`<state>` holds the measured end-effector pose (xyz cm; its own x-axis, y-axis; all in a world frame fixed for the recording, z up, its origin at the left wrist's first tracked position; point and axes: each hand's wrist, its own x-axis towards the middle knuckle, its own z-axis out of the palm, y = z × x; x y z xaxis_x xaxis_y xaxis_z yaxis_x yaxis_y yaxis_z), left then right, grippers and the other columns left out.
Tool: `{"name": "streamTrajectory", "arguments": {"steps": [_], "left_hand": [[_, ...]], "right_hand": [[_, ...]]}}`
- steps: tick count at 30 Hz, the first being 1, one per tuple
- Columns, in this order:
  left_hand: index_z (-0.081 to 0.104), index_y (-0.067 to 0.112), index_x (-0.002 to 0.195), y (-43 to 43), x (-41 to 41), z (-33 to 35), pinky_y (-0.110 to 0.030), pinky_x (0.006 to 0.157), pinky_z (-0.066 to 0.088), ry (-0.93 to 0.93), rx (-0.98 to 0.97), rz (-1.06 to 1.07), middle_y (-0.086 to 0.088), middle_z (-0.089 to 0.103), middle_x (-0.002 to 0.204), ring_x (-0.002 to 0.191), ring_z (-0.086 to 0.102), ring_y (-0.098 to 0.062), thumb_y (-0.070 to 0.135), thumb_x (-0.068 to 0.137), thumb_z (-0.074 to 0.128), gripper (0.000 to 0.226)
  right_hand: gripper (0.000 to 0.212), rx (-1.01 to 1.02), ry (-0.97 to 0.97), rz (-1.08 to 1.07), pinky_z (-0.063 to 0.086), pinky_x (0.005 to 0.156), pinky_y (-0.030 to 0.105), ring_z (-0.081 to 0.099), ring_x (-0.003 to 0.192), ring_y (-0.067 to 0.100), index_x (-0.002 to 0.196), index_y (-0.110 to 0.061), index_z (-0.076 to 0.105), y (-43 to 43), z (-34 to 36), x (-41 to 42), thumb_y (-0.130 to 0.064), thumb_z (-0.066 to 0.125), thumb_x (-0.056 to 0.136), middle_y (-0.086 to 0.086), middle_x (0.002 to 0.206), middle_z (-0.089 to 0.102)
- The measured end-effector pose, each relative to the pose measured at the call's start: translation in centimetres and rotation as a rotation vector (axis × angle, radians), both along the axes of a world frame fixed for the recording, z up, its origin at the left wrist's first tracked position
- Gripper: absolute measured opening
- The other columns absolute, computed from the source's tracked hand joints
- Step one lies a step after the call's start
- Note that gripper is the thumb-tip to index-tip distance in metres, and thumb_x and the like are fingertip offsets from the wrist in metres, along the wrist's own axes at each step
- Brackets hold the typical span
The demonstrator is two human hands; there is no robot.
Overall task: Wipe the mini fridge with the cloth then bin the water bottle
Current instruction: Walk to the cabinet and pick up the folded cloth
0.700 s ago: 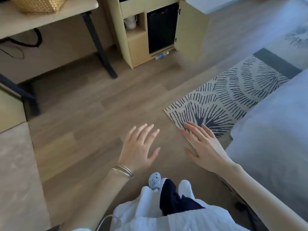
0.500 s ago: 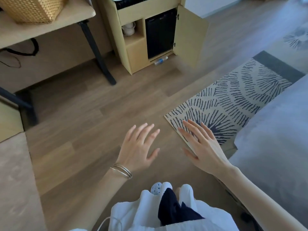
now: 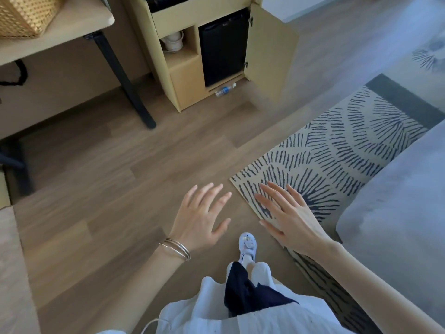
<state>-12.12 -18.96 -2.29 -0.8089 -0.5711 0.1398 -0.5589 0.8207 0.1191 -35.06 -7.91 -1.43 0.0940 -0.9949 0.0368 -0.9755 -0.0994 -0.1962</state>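
A black mini fridge (image 3: 222,50) stands inside a light wooden cabinet (image 3: 185,88) at the top middle, the cabinet door (image 3: 269,61) swung open to its right. A clear water bottle (image 3: 225,89) with a blue label lies on the floor in front of the fridge. My left hand (image 3: 201,219) and my right hand (image 3: 290,216) hover side by side over the floor, far short of the cabinet, fingers spread and holding nothing. I see no cloth and no bin.
A desk (image 3: 72,27) with a black leg (image 3: 122,78) and a wicker basket (image 3: 26,13) stands at the upper left. A patterned rug (image 3: 337,153) and a grey bed (image 3: 397,213) lie to the right. White cups (image 3: 173,42) sit on the cabinet shelf.
The view has come nearer to the cabinet, so fridge and bottle sit lower and larger in frame. Both hands stay spread in about the same place.
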Motion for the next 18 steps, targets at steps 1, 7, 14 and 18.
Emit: {"name": "streamTrajectory", "arguments": {"steps": [1,7,14,18], "left_hand": [[0.06,0.015,0.129,-1.0,-1.1,0.1,-0.048,0.106,0.03,0.004,-0.005,0.003,-0.011,0.058,0.133,0.124,0.053,-0.03,0.047,0.089,0.042,0.054],[0.06,0.015,0.129,-6.6,-8.1,1.3,-0.048,0.105,0.03,0.002,0.019,0.065,-0.011,0.058,0.133,0.124,0.053,-0.032,0.047,0.089,0.041,0.055],[0.058,0.016,0.131,-11.9,-13.5,1.1,-0.048,0.106,0.031,0.005,0.051,0.107,-0.011,0.056,0.135,0.126,0.051,-0.031,0.046,0.088,0.043,0.054],[0.059,0.016,0.13,-15.6,-15.2,0.2,-0.046,0.106,0.029,-0.025,0.056,0.099,-0.01,0.057,0.134,0.125,0.052,-0.029,0.046,0.089,0.042,0.053]], "right_hand": [[0.053,0.012,0.008,0.012,0.029,0.11,0.05,0.031,0.137,0.022,0.135,-0.017,0.045,-1.1,0.2,-1.1,-0.046,0.041,0.091,0.005,0.144,0.041],[0.05,0.002,-0.001,0.078,0.027,0.111,0.049,0.031,0.137,0.022,0.133,-0.017,0.046,-7.9,1.9,-8.1,-0.044,0.04,0.092,0.005,0.143,0.042],[0.05,-0.038,-0.034,0.034,0.025,0.112,0.048,0.029,0.138,0.023,0.134,-0.015,0.045,-14.3,2.2,-13.6,-0.043,0.041,0.093,0.007,0.144,0.041],[0.05,0.008,-0.049,0.034,0.028,0.111,0.049,0.028,0.139,0.021,0.136,-0.017,0.042,-17.3,0.7,-15.5,-0.043,0.04,0.093,0.006,0.146,0.038]]}}
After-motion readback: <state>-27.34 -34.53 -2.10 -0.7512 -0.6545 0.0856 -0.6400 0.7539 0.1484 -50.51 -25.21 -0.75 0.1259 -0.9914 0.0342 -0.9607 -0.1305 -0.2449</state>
